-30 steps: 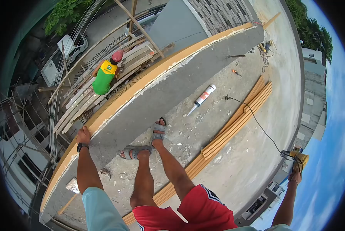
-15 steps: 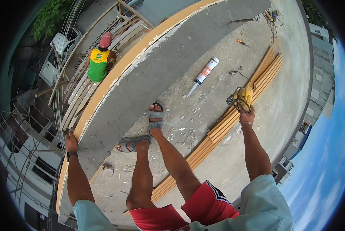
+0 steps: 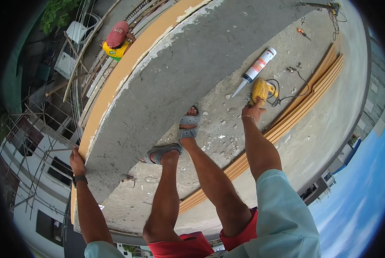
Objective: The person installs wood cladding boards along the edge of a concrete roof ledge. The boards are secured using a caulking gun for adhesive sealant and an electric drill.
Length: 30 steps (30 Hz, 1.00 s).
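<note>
My right hand (image 3: 253, 110) reaches down to a yellow power tool (image 3: 261, 90) lying on the concrete roof floor, fingers touching its rear end; whether they grip it is unclear. Its black cord (image 3: 287, 92) coils beside it. My left hand (image 3: 77, 159), with a black wrist band, grips the outer edge of the grey concrete parapet (image 3: 166, 81) where a tan board (image 3: 115, 81) runs along it. My two feet in grey sandals (image 3: 175, 139) stand against the parapet's foot.
A sealant tube (image 3: 257, 66) lies just beyond the tool. Long tan boards (image 3: 295, 116) are stacked on the floor to the right. A person in a red cap (image 3: 117, 36) works below, outside the parapet, on scaffold planks. More tools and cords (image 3: 326, 8) lie far off.
My right hand has carried the yellow tool from out at the right and lowered it to the floor near the sealant tube. My left hand stays on the parapet edge.
</note>
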Tool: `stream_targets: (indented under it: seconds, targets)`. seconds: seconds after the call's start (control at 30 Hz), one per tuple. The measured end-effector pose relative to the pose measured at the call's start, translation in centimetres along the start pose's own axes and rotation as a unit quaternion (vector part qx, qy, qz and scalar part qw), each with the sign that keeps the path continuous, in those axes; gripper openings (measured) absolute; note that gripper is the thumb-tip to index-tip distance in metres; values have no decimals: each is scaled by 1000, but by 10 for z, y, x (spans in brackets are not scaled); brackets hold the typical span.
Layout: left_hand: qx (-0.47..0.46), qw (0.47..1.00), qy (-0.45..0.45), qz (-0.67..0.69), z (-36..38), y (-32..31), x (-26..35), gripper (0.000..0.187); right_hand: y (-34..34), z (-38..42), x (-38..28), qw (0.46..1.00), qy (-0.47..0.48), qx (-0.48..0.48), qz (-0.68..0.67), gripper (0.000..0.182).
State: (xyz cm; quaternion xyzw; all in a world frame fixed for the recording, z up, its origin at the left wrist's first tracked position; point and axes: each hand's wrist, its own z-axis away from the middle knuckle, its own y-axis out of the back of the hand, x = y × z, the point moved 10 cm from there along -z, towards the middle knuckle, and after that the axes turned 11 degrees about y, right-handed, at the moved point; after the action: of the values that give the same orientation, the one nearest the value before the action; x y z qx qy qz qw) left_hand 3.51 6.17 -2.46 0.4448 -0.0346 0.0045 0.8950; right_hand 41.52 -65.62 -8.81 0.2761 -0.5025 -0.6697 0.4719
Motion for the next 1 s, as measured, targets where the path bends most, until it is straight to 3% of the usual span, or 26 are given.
stream_targets:
  seconds: [0.13,0.23,0.33,0.4,0.43,0.5,0.53,0.57,0.6,0.7,0.77,0.83,0.97,1.0]
  targets:
    - [-14,999,-14,29,7,1,7,49,-26,5,17,998,-12,15,-59,77]
    - [8,999,-17,39,6,2,5,48,-28,3,17,993,32,5,-116,83]
    - [-17,1000,-11,12,-6,-2,-6,49,-28,0,16,988,65,-69,-119,86]
    - [-15,1000,8,4,-14,-4,-16,50,-33,-2,7,970,163,-164,-75,80]
    - [-12,1000,24,-5,-15,-6,-20,50,-34,-12,17,969,169,-164,-72,80]
    - [21,1000,20,8,-12,-5,-20,51,-41,-30,38,970,147,-173,-84,74]
    - [22,1000,3,0,-9,-5,-14,51,-24,-30,34,974,176,-136,-51,55]
    - [22,1000,-13,-9,-6,-5,-8,51,-21,-31,33,972,184,-134,-51,55]
    - [30,999,-1,-13,7,0,7,51,-38,-41,43,961,200,-171,-83,48]
    - [18,998,-7,-55,6,-6,9,53,4,3,-23,930,264,-198,-159,23]
    - [22,997,26,-73,17,-3,20,54,57,88,-133,851,392,-316,-153,16]
    - [51,995,21,-86,21,-2,22,51,104,174,-216,798,451,-371,-149,11]
    - [45,996,8,-80,39,5,39,52,190,350,-359,564,700,-335,-282,10]
    - [44,996,4,-77,37,3,38,53,187,381,-382,535,729,-324,-277,10]
